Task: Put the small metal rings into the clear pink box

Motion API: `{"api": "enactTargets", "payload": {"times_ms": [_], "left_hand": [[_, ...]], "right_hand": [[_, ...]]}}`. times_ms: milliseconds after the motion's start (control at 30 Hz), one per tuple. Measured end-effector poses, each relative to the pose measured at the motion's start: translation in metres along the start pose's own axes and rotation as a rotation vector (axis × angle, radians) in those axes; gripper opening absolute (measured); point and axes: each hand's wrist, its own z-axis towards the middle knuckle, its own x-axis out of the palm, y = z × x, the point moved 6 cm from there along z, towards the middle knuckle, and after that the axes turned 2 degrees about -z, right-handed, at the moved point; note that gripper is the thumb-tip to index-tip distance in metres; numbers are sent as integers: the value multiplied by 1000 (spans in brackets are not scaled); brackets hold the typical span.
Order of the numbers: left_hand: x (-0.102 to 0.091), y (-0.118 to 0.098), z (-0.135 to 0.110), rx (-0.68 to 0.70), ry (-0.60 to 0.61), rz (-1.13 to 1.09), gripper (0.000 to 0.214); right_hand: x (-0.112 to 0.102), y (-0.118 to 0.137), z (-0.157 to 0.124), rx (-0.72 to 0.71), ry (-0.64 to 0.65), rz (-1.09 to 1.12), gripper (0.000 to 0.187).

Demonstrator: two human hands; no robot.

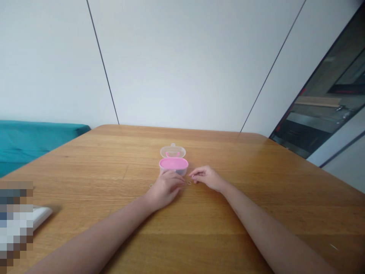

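A small oval box [180, 172] with a clear body and a pink inner tray [173, 164] stands mid-table. Its clear lid [162, 152], which has a pink handle [172, 154], is swung back behind it. My left hand [168, 186] is at the front of the box and covers part of it, fingers bent and together; whatever they hold is hidden. To the right of the box, my right hand [207, 178] is closed in a pinch, on something too small to name. One small pale ring [189, 183] lies between my hands, and another ring [151, 185] is left of my left hand.
The wooden table [85, 182] stretches to a white panelled wall [179, 64]. A white object [42, 213], partly pixelated, sits at the left edge. Beyond the table at left is a teal seat [37, 140]. Glass [322, 95] is at the right.
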Motion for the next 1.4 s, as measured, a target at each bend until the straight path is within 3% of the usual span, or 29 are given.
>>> {"api": "enactTargets", "payload": {"times_ms": [167,367,433,533,767,1100,1400], "left_hand": [[-10,9,-3,-116,-168,-168,16],[-11,24,-5,-345,-282,-428,16],[-11,28,-4,-385,-314,-548,23],[-12,32,-4,-402,-342,-608,14],[-5,33,-4,-526,-243,-764,15],[-6,32,-3,-557,-255,-836,22],[6,40,-7,-616,-215,-930,27]], "right_hand": [[-4,2,-1,4,-67,94,30],[-3,8,-3,-21,-132,309,25],[0,12,-4,-29,-140,337,25],[7,20,-6,-51,-129,327,25],[27,38,-11,-83,-69,326,22],[52,51,-17,-114,14,254,23],[49,47,-15,-126,-77,229,22]]}}
